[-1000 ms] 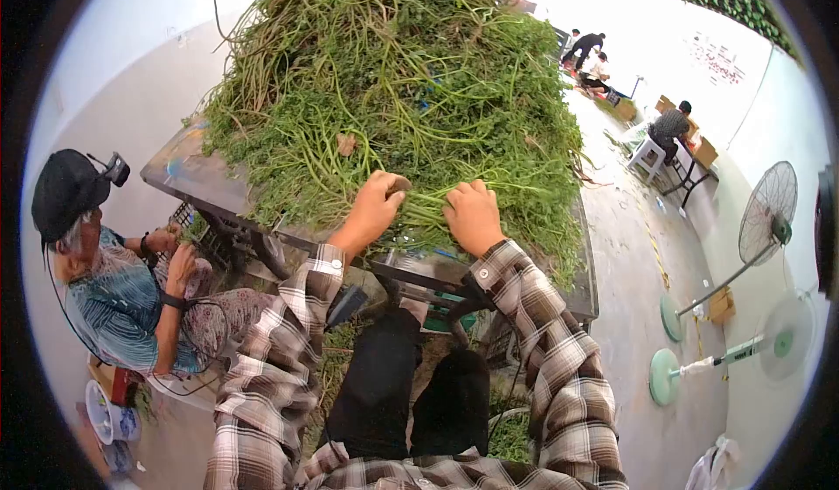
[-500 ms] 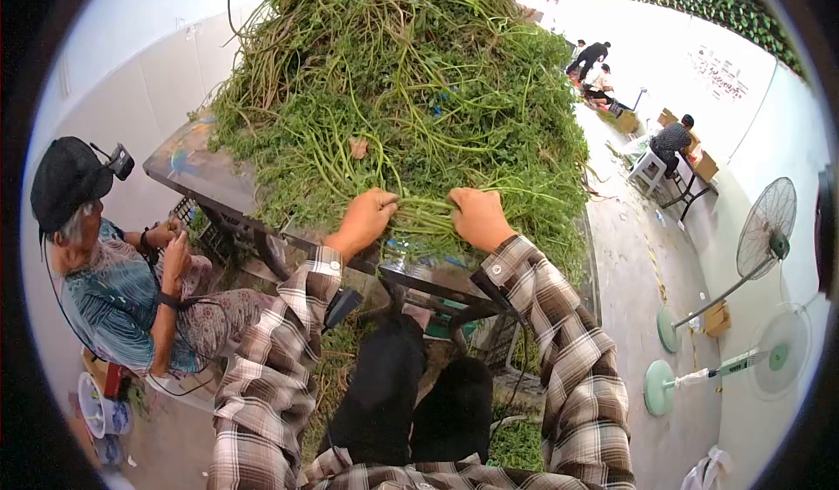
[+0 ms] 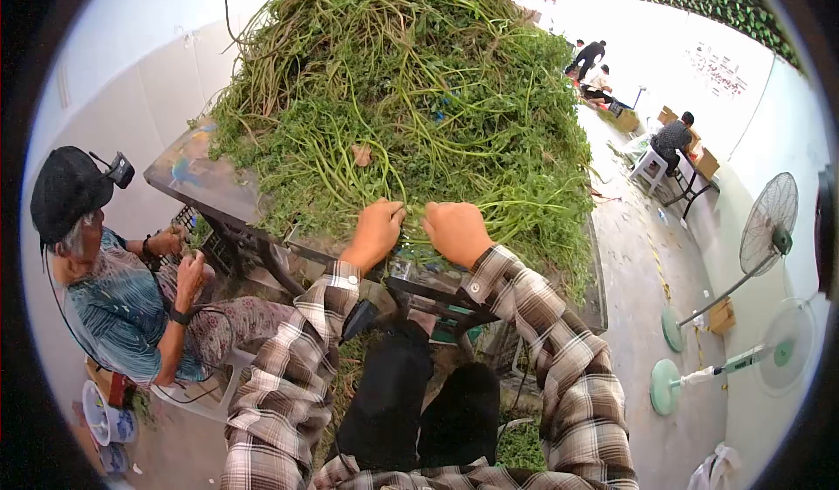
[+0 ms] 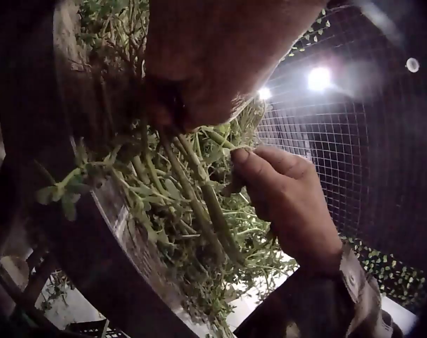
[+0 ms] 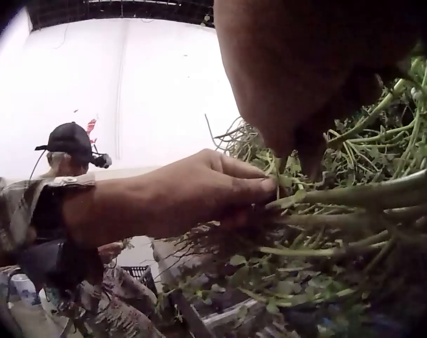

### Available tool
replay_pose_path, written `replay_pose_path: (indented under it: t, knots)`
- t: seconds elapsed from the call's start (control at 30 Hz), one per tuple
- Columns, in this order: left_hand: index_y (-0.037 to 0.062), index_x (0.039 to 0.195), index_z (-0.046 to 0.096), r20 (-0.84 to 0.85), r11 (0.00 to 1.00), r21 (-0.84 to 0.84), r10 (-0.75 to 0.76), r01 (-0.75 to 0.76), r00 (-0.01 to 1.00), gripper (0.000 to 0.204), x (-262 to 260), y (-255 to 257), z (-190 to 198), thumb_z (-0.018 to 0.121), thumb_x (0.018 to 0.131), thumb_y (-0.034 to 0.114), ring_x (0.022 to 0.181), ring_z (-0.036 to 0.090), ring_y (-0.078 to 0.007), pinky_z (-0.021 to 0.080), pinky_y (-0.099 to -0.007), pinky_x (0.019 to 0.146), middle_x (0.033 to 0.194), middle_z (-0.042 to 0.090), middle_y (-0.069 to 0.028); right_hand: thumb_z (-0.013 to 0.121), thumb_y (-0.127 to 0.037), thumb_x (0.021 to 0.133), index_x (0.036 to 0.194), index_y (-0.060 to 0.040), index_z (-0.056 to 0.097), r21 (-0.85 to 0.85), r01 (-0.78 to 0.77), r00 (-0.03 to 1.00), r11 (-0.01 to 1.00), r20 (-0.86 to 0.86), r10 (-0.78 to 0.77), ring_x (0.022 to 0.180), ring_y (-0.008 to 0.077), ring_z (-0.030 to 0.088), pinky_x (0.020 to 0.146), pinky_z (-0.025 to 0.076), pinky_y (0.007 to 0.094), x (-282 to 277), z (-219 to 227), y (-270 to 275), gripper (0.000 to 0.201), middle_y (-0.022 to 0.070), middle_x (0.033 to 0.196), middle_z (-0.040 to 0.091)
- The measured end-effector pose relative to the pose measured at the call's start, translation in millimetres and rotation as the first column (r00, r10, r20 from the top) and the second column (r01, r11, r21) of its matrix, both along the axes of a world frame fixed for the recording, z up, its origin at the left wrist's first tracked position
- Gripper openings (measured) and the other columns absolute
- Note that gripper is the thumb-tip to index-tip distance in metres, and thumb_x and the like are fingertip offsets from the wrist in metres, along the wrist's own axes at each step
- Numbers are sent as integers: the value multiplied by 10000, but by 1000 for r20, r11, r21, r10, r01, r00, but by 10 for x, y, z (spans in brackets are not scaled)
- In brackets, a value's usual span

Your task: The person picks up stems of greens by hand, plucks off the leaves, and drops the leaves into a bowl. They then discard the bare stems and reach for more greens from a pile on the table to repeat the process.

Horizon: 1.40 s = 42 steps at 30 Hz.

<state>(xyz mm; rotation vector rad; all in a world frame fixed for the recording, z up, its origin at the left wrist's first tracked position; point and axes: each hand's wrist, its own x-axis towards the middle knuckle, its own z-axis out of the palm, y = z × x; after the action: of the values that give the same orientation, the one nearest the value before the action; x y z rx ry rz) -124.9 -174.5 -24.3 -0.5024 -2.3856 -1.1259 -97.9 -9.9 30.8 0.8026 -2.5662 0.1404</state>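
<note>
We pinch thin green leafy stems (image 4: 204,179) with fingers of left hand (image 3: 376,232), right hand (image 3: 459,233); closeness likely aids control.

The top edge crops the left hand (image 4: 217,60) in the left wrist view and the right hand (image 5: 305,70) in the right, shadow hides where the left meets the stems (image 4: 212,201), the heap of greens (image 3: 393,97) covers much of the bench (image 3: 197,184), and the wall writing (image 3: 721,69) is too small to read.
</note>
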Motion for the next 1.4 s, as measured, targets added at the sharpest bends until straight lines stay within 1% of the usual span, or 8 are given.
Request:
replay_pose_path:
  t: [0.5,0.77,0.9,1.03,1.17,1.3,1.37,1.4]
  knots:
    - [-22,957,633,88,996,63,60,-66,994,216,-42,63,-68,542,831,129,781,585,-353,458,-393,691,878,616,-212,557,-149,788,753,-39,545,-95,135,991,986,23,-133,600,291,609,556,488,384,98,-317,-194,116,117,628,590]
    - [-36,924,633,51,991,114,58,-63,997,228,-19,96,-181,538,849,157,671,598,-285,444,-365,634,754,632,-173,512,-245,853,739,-27,527,-142,-19,997,990,65,29,593,331,591,543,466,429,182,-200,78,247,160,631,583]
    - [-50,910,636,282,977,160,94,-143,955,269,-146,-5,-16,531,861,193,628,590,-245,435,-359,617,733,640,-155,523,-255,848,734,-13,501,-96,-105,993,990,37,109,640,347,590,573,456,428,501,197,309,268,181,683,582]
    - [-31,859,629,41,982,163,89,-94,995,266,-148,38,-165,522,839,212,710,561,-395,434,-417,642,750,601,-218,553,-288,832,890,8,541,-560,-13,997,828,60,57,681,343,563,613,426,402,439,713,846,302,188,736,565]
    - [-19,944,637,208,981,164,72,-107,976,268,-68,33,-70,537,842,208,766,601,-351,456,-391,704,871,627,-219,541,-296,831,930,-20,595,-773,294,954,562,273,-123,658,256,571,604,438,337,377,1349,1386,298,141,786,599]
    - [-33,966,630,61,991,76,101,-106,993,262,-157,5,-171,540,854,186,697,601,-292,448,-370,654,797,634,-194,539,-314,849,950,-36,628,-504,-192,910,842,-413,-40,568,112,514,483,388,258,207,1853,2212,309,43,684,561]
    - [-44,990,624,44,992,35,116,-118,992,269,-151,41,-148,545,860,178,660,599,-245,442,-346,633,768,643,-168,537,-336,856,927,-52,655,-518,8,941,855,-286,-182,542,97,477,454,349,229,572,2247,2335,315,12,665,535]
    - [-42,993,624,127,992,57,107,-115,986,267,-110,46,-92,542,863,176,670,600,-256,443,-356,639,775,642,-175,522,-327,875,949,-40,648,-755,61,970,653,-109,-216,614,86,498,478,346,204,672,2452,2402,322,28,732,562]
